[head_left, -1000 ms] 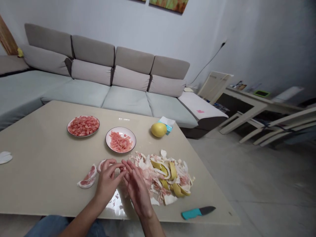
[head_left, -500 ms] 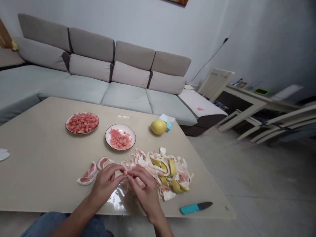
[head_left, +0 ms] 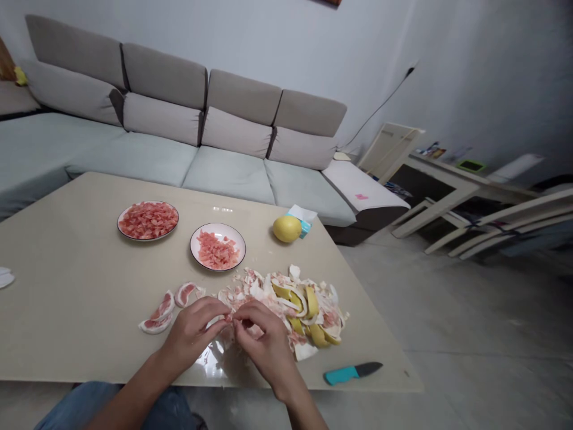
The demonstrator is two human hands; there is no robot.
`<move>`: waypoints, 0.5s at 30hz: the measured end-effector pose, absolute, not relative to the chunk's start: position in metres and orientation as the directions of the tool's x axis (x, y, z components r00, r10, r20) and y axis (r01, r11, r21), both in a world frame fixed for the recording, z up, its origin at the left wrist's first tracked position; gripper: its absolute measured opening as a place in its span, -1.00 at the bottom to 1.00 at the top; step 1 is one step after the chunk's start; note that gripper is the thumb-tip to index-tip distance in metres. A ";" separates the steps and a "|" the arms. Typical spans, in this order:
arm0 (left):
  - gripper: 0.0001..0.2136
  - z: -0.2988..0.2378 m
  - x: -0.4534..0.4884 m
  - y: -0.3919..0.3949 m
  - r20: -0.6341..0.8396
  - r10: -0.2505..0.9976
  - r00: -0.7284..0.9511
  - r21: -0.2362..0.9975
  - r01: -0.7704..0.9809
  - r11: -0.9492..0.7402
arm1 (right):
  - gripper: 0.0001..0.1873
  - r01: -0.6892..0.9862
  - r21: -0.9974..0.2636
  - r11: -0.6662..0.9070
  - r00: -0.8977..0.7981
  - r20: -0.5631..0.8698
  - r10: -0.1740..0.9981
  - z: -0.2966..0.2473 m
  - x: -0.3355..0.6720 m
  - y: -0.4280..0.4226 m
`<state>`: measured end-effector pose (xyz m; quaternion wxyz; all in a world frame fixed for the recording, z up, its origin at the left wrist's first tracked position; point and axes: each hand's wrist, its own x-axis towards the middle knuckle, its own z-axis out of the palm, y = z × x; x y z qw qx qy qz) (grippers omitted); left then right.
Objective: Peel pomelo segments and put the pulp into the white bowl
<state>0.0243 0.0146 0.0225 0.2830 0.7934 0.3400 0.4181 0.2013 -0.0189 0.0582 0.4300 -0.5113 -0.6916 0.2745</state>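
Note:
My left hand and my right hand meet fingertip to fingertip over the near side of the table. Both are closed in a pinch, with a small bit of pink pomelo pulp between them, mostly covered by the fingers. Left of my left hand lie several pomelo segments with white skin on them. Just beyond and right of my right hand spreads a heap of pomelo peel, yellow rind mixed with white pith and membrane. A plate of loose pink pulp sits beyond my hands.
A fuller plate of pulp stands further left. At the far right of the table, a whole pomelo rests against a tissue pack. A knife with a teal handle lies near the front right edge. A sofa runs behind.
My right hand's fingers have curled in slightly and its wrist has shifted a little right. My left hand stays nearly in place. The plates and peel heap lie as before; the view has shifted slightly.

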 end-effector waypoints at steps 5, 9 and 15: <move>-0.85 0.029 0.026 0.013 0.380 0.818 0.431 0.789 0.311 -0.530 | -0.85 0.498 -0.813 0.301 -0.099 0.292 0.951 0.057 0.203 -0.018; -0.86 0.031 0.026 0.014 0.374 0.824 0.426 0.804 0.294 -0.517 | -0.88 0.495 -0.831 0.252 -0.094 0.237 0.967 0.058 0.201 -0.020; -0.75 0.029 0.025 0.013 0.387 0.799 0.461 0.807 0.251 -0.535 | -0.86 0.475 -0.868 0.144 -0.065 0.128 0.990 0.053 0.197 -0.019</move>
